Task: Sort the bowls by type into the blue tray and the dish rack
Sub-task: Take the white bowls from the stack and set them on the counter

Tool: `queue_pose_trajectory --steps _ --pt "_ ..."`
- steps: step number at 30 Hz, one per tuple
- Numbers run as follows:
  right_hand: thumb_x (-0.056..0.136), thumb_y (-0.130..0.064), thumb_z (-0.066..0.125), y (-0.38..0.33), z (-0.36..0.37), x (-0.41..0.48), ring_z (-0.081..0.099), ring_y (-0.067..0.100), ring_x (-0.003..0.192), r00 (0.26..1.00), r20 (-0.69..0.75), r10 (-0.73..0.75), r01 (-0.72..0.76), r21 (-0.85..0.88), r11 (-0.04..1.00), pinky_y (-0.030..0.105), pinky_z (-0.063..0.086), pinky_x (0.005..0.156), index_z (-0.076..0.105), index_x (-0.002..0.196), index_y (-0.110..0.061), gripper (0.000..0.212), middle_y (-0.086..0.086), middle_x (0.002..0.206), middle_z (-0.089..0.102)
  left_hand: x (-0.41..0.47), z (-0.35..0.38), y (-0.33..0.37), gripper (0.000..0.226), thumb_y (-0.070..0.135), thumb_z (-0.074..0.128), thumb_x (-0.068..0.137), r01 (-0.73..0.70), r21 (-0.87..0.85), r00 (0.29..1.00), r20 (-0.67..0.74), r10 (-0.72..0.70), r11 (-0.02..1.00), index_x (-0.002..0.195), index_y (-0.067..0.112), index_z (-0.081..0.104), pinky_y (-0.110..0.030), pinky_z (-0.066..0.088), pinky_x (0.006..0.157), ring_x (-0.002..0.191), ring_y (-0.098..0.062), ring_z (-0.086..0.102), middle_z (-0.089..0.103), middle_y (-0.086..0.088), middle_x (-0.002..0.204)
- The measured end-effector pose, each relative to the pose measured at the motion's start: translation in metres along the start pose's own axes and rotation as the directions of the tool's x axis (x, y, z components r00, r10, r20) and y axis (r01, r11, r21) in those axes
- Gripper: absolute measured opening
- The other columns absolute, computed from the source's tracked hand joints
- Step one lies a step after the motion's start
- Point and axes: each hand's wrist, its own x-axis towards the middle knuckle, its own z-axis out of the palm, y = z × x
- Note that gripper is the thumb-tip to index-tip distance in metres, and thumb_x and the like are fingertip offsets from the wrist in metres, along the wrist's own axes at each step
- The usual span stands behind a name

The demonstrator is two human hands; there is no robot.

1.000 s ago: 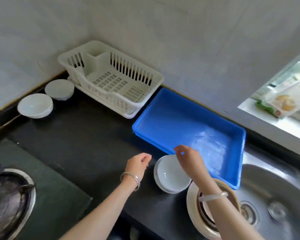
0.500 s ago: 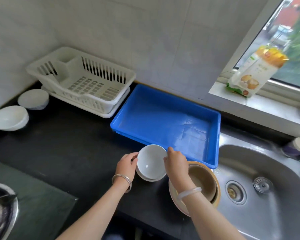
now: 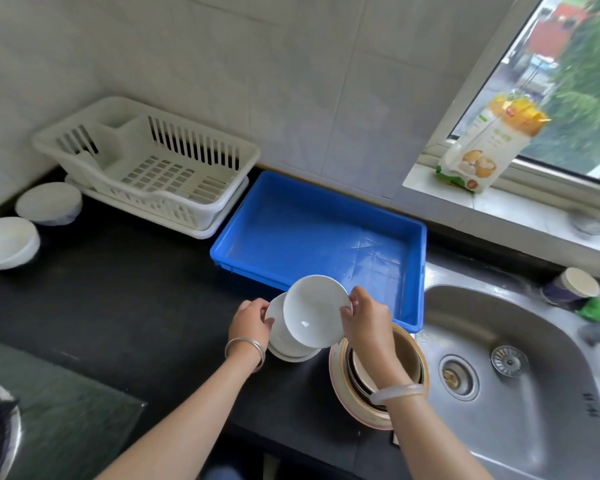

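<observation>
Black counter (image 3: 118,289), tiled wall (image 3: 291,81), steel sink (image 3: 534,393); right hand (image 3: 368,320) pinches tilted white bowl (image 3: 312,313), left hand (image 3: 248,320) grips bowl stack (image 3: 284,344).

We are looking down from head height, close over the counter (image 3: 118,306), facing the wall (image 3: 257,81) behind the tray (image 3: 309,230).

— What sort of place is shown?
— A home kitchen. A stainless steel sink (image 3: 534,341) is set into a black countertop (image 3: 125,292); a white dish rack (image 3: 167,202) is placed well left of the sink, and wall tiles (image 3: 291,81) are seen behind it.
</observation>
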Motion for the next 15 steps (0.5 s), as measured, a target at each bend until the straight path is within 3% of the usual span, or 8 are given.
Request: queue_pose_trajectory --steps 4,10,13,15 --pt "0.09 -0.013 0.053 0.005 -0.003 -0.004 0.047 0.013 0.06 1.0 -0.003 0.029 -0.029 0.058 0.998 0.021 0.035 0.049 0.048 0.085 -0.015 0.008 0.003 0.075 0.055 -0.002 0.0 0.005 0.011 0.01 0.047 0.088 -0.044 0.054 0.998 -0.047 0.047 0.998 0.091 0.016 0.055 -0.03 0.045 0.069 0.082 -0.019 0.054 0.051 -0.001 0.102" --pt "0.086 -0.012 0.056 0.011 -0.008 -0.011 0.048 0.023 0.061 0.998 -0.057 0.032 -0.027 0.089 0.996 0.022 0.035 0.05 0.048 0.08 -0.012 0.01 0.002 0.066 0.054 -0.002 -0.006 0.015 0.013 0.013 0.041 0.091 -0.079 0.17 0.994 -0.066 0.091 0.982 0.088 0.017 0.053 -0.03 0.044 0.055 0.073 -0.02 0.057 0.061 -0.003 0.082" --pt "0.088 -0.015 0.057 0.009 -0.011 -0.012 0.05 0.015 0.059 0.998 -0.059 0.027 -0.021 0.099 0.995 0.017 0.034 0.048 0.056 0.094 -0.015 0.006 0.004 0.076 0.062 0.002 -0.012 0.019 0.013 0.015 0.044 0.091 -0.089 0.141 0.995 -0.027 0.094 0.986 0.088 0.017 0.057 -0.029 0.044 0.058 0.075 -0.019 0.059 0.064 -0.002 0.085" --pt "0.089 -0.017 0.058 0.006 -0.014 -0.011 0.05 0.007 0.058 0.998 -0.064 0.021 -0.013 0.109 0.994 0.013 0.034 0.049 0.062 0.109 -0.018 0.021 0.0 0.074 0.063 0.003 -0.016 0.02 0.013 0.015 0.047 0.09 -0.095 0.072 0.996 0.004 0.095 0.993 0.088 0.017 0.06 -0.028 0.044 0.061 0.078 -0.018 0.06 0.066 -0.001 0.087"
